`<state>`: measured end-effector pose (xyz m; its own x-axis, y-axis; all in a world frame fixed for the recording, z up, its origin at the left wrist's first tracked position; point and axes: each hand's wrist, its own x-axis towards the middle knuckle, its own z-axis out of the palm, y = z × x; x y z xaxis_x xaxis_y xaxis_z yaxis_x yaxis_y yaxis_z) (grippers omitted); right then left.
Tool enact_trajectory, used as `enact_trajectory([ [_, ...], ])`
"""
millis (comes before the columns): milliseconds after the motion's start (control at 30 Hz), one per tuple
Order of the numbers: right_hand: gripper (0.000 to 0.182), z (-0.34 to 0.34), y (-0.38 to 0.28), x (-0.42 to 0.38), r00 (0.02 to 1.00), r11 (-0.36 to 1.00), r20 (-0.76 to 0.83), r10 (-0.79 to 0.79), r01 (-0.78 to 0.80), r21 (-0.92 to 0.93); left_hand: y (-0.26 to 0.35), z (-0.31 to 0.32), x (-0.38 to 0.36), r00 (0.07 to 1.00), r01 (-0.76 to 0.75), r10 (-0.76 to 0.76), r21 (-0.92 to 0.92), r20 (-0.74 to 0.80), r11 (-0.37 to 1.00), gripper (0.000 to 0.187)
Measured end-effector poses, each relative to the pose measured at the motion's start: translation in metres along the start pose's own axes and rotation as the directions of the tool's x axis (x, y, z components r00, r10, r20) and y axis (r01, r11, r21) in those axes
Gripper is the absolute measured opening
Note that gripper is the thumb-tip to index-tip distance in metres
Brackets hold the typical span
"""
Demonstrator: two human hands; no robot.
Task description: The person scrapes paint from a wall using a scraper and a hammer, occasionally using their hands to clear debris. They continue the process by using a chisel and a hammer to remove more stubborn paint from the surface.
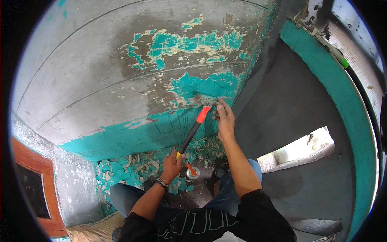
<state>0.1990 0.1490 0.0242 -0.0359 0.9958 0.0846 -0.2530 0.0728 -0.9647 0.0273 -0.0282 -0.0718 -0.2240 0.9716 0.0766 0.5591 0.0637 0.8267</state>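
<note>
My left hand (172,165) is closed around the yellow end of a long-handled scraper (192,135) with a black grip and red neck. The scraper's grey head (208,100) lies against the lower turquoise patch of the peeling wall (193,86). Beside that head is my right hand (225,120), its fingers apart and fingertips close to the head's right corner. Above, another turquoise patch (193,42) shows through scratched grey and cream paint. On the floor between my legs stands a small round tin (192,173) with an orange-handled tool (190,167) in it.
Paint flakes (133,169) cover the floor along the wall's foot. To the right, a pale broken piece (298,150) lies on a dark surface (298,101) bordered by a turquoise curved edge (342,97). A brown sack (96,226) and an orange-framed opening (38,181) are at lower left.
</note>
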Motion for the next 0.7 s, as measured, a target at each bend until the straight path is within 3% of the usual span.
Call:
enact_trajectory([
  [300, 0.046, 0.003, -0.001, -0.001, 0.997, 0.99, -0.05, 0.052, -0.045, 0.132, 0.009, -0.002, 0.001, 0.998, -0.067, 0.067, -0.068, -0.003, 0.995, 0.029],
  [567, 0.043, 0.004, 0.014, 0.003, 0.999, 0.999, -0.024, -0.031, 0.03, -0.042, -0.003, -0.003, 0.003, 0.997, -0.077, 0.077, 0.034, -0.002, 0.996, 0.03],
  [700, 0.043, 0.007, 0.01, 0.004, 1.0, 1.0, -0.025, 0.013, -0.013, -0.017, -0.008, 0.0, 0.004, 0.997, -0.079, 0.079, 0.041, 0.018, 0.996, 0.03],
])
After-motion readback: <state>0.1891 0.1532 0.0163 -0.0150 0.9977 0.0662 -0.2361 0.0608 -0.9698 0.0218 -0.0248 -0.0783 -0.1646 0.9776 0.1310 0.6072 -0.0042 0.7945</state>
